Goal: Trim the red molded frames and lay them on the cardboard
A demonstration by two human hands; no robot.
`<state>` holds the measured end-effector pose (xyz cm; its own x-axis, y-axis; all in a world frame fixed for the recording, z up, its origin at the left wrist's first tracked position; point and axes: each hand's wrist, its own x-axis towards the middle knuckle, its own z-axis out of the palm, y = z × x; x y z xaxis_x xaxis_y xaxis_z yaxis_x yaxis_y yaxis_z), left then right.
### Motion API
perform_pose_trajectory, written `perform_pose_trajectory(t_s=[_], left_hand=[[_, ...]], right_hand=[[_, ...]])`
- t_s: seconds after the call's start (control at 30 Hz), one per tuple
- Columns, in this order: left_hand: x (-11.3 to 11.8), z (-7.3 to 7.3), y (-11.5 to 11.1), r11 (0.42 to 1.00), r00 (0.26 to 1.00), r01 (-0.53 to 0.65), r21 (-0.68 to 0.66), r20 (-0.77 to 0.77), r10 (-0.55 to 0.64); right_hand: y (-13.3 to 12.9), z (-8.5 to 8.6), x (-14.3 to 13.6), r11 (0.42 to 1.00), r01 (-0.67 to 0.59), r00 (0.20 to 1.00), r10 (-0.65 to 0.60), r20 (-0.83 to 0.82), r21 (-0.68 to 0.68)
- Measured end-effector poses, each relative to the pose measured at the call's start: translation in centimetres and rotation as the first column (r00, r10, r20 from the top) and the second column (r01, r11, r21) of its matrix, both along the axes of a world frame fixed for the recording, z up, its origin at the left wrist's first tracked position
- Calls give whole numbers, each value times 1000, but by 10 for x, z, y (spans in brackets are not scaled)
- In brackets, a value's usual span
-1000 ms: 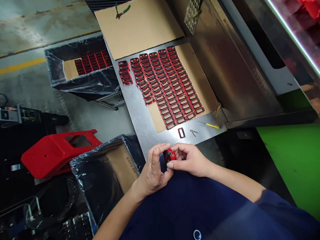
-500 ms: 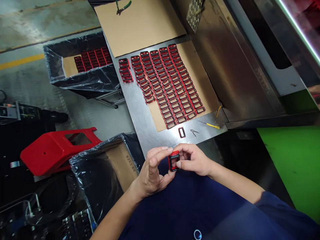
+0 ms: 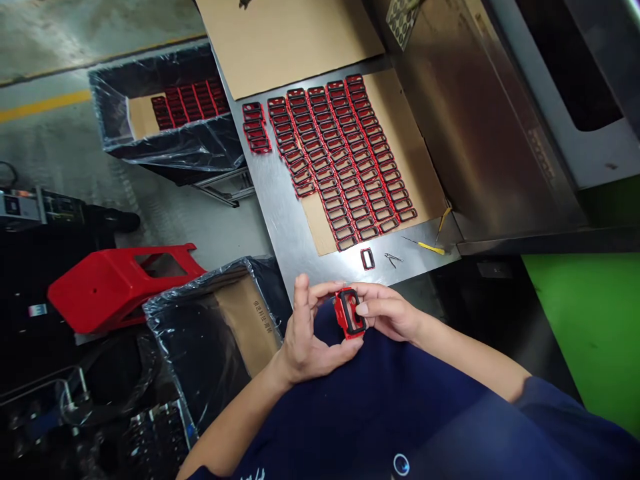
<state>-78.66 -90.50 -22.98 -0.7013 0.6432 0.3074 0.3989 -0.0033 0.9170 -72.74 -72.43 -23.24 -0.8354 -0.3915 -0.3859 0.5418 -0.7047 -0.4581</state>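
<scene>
Close to my body, both hands hold a small red and black rectangular frame with an open middle. My left hand grips its ends between thumb and a finger, while another finger points up. My right hand pinches its right side, thumb on the black rim. On the metal table ahead lies a similar single frame, beside small nippers. Beyond it, rows of such red and black frames cover a cardboard sheet.
A short column of frames sits on the table's left. A yellow-handled pick lies near the right edge. Left of the table stand a lined bin with more frames and a nearer lined bin. A red panel lies further left.
The held frame has been turned, so more of its red side and its opening face the camera. My left index finger has lifted away from it. The view has shifted slightly.
</scene>
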Motion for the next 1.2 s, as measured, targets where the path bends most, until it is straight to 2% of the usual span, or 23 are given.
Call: perform_pose_trajectory(t_s=[0.1, 0.3, 0.37, 0.43, 0.47, 0.5, 0.53, 0.57, 0.6, 0.63, 0.67, 0.7, 0.73, 0.77, 0.8, 0.87, 0.93, 0.97, 1.0, 1.07, 1.1, 1.13, 1.2], left_hand=[[2, 1, 0, 1000, 1000, -8, -7, 30, 9], [0, 8, 2, 995, 997, -54, -88, -60, 49], [-1, 7, 2, 989, 996, -56, -138, -82, 45], [-2, 3, 1, 978, 998, -46, -205, -57, 35], [-2, 1, 0, 974, 1000, -27, -224, 8, 30], [-2, -2, -2, 976, 992, 14, -216, 126, 13], [-2, -4, -3, 984, 957, 67, -166, 291, -17], [-3, -6, -4, 991, 879, 112, -76, 473, -63], [-3, -8, -4, 990, 764, 133, 37, 633, -126], [-4, -9, -4, 982, 641, 125, 145, 743, -191], [-5, -9, -4, 969, 539, 103, 225, 806, -244], [-6, -9, -4, 959, 473, 82, 271, 836, -277], [-7, -8, -3, 953, 445, 72, 293, 846, -293], [-8, -8, -3, 950, 447, 72, 302, 842, -302], [-9, -8, -3, 949, 474, 71, 307, 827, -303], [-8, -8, -3, 948, 590, 42, 315, 758, -278], [-6, -9, -5, 951, 735, -7, 309, 646, -204], [-5, -10, -6, 954, 794, -23, 299, 585, -165], [-3, -11, -6, 959, 838, -28, 283, 530, -132], [-1, -13, -8, 970, 895, -24, 243, 438, -87], [0, -14, -8, 974, 914, -22, 227, 400, -72], [0, -14, -8, 976, 930, -22, 215, 362, -58], [0, -15, -8, 980, 955, -30, 198, 296, -31]], right_hand=[[2, -1, 0, 998, -51, 999, 51, -11, -41], [5, -3, -1, 989, -113, 994, 113, -3, -90], [3, -3, -1, 999, -52, 999, 52, 8, -13], [1, 1, -1, 983, 57, 998, -50, -42, 176], [0, 5, -1, 941, 111, 991, -81, -108, 319], [0, 9, -2, 863, 165, 975, -70, -211, 477], [0, 15, -3, 744, 235, 940, -11, -340, 625], [1, 20, -5, 594, 324, 881, 95, -464, 736], [3, 26, -6, 431, 429, 800, 226, -555, 794], [5, 31, -8, 285, 529, 714, 359, -601, 799], [6, 35, -10, 175, 608, 638, 472, -608, 774], [8, 39, -11, 102, 661, 583, 554, -594, 744], [9, 41, -13, 64, 686, 549, 609, -573, 725], [10, 42, -14, 53, 698, 524, 643, -559, 714], [10, 42, -15, 61, 703, 506, 657, -559, 709], [11, 42, -14, 101, 704, 502, 630, -593, 703], [12, 41, -11, 155, 667, 581, 505, -638, 729], [13, 41, -9, 213, 609, 654, 411, -635, 765], [13, 40, -7, 306, 516, 740, 312, -596, 800], [14, 38, -4, 554, 266, 895, 161, -415, 789], [13, 37, -3, 661, 156, 939, 131, -318, 734], [12, 35, -2, 736, 76, 962, 124, -244, 672], [8, 32, -2, 802, 5, 977, 122, -173, 597]])
